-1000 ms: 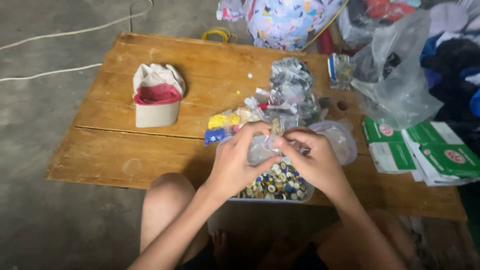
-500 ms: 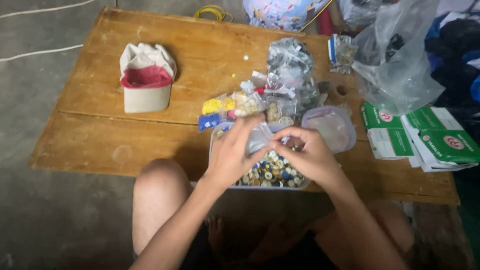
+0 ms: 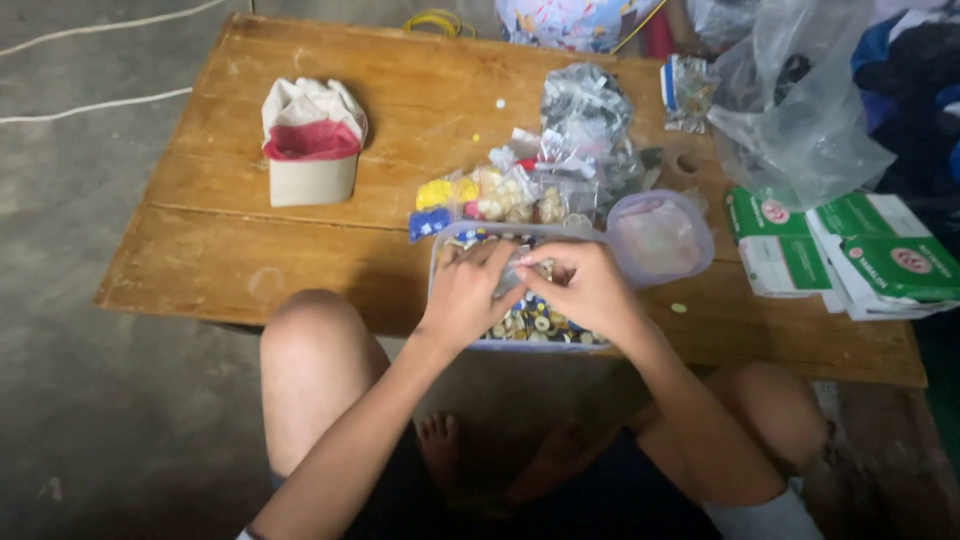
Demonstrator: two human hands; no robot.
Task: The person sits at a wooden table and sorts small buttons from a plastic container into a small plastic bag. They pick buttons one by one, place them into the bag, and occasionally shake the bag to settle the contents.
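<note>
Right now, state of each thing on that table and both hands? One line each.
Clear tub: open, full of small buttons.
Tub lid: off, lying beside the tub on the table.
Left hand: over the tub, pinching a small clear bag.
Right hand: pinching the same bag.
Cloth pouch: upright, mouth open.
Large clear plastic bag: crumpled, open.
Green-and-white boxes: closed, stacked loosely.

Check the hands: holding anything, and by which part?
Both hands, left hand and right hand, pinch a small clear plastic bag between their fingertips, over the clear box of buttons. Which part of the bag they grip cannot be told.
</note>
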